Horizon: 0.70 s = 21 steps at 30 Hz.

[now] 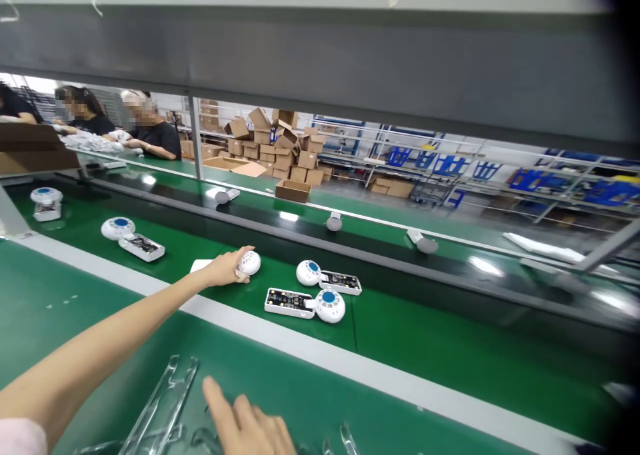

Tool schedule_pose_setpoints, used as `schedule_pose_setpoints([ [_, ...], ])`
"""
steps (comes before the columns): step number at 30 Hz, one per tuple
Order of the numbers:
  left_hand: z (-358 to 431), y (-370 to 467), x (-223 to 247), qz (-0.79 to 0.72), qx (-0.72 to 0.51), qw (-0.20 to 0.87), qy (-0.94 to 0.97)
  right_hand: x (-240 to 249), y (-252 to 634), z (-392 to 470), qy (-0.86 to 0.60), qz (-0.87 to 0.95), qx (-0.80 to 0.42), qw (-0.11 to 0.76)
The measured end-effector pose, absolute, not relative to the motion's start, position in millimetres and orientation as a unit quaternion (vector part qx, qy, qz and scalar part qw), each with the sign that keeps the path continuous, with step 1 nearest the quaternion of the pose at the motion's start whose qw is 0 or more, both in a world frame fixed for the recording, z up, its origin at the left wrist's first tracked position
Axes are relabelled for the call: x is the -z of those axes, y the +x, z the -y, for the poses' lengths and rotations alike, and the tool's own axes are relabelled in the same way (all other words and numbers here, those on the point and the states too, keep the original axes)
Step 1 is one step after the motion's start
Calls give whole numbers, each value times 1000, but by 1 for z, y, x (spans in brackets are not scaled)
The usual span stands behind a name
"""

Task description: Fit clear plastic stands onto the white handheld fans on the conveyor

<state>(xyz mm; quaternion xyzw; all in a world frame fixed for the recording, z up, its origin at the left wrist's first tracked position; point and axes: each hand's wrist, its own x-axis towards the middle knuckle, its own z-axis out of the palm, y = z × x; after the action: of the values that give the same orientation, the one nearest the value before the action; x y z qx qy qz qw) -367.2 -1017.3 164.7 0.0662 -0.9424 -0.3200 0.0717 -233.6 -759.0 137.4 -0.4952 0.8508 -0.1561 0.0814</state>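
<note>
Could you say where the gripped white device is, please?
In the head view, the white device is left of centre, in the left hand, above the green belt.

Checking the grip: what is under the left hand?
Under the left hand is a white device; its round end and part of its other end show. The hand covers its middle.

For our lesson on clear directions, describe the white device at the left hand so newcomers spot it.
Beyond the pale strip runs a green belt; find the left hand there. It grips a round-headed white device; neighbouring devices lie untouched.
</note>
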Motion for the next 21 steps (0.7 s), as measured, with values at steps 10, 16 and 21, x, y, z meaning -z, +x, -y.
schedule_pose_setpoints([
  [10, 969, -328, -247, 554, 787, 268, 48, -215, -337, 727, -273, -739, 596, 157],
  [16, 905, -309, -267, 411, 880, 238, 30, -250, -346, 742, -295, -858, 416, -62],
  [21, 886, -310, -261, 362, 902, 235, 9, -253, -327, 759, -289, -877, 378, -61],
])
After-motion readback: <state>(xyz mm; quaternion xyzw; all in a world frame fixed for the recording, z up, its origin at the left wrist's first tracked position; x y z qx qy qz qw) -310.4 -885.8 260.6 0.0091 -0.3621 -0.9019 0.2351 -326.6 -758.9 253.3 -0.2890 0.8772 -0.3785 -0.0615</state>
